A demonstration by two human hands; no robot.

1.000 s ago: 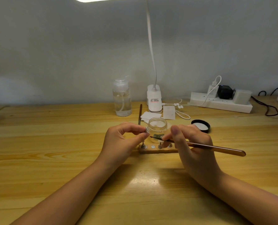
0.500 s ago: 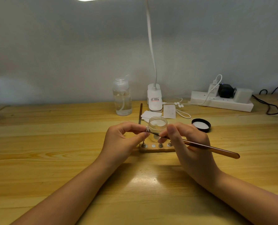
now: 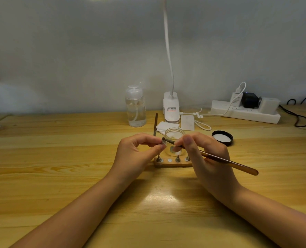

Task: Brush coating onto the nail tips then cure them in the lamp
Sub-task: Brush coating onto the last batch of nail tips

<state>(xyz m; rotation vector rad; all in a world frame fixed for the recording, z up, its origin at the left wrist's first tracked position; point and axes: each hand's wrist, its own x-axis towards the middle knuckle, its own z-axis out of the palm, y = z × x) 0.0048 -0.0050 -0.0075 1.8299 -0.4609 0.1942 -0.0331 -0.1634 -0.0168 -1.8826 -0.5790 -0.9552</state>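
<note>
Two bare hands meet just above the middle of a wooden table (image 3: pixel 59 176). The left hand (image 3: pixel 136 154) has its thumb and forefinger pinched shut on a small nail tip (image 3: pixel 163 145), which is too small to make out clearly; the other fingers curl loosely under. The right hand (image 3: pixel 206 158) is closed in a pen grip around a brown-handled brush (image 3: pixel 229 161), whose dark head reaches left and touches, or comes just short of, the pinched tip; the handle slants out to the right and down, past the hand.

Directly behind the fingertips stands a small clear jar (image 3: pixel 173 138), open at the top, with something pale at its bottom. Just in front of the jar lies a wooden holder (image 3: pixel 172 163) with round pale spots along its top and three small metal stands upright on it. To the right of the jar, apart from it, a black lid (image 3: pixel 222 137) lies with its white lining up.

Farther back are white wipes (image 3: pixel 162 126), a dark thin stick (image 3: pixel 155 124) lying beside them, a clear pump bottle (image 3: pixel 135 106), and the white clip base of a lamp (image 3: pixel 171 109) whose neck rises out of view. A white power strip (image 3: pixel 245 113) with plugs sits against the wall at the right.
</note>
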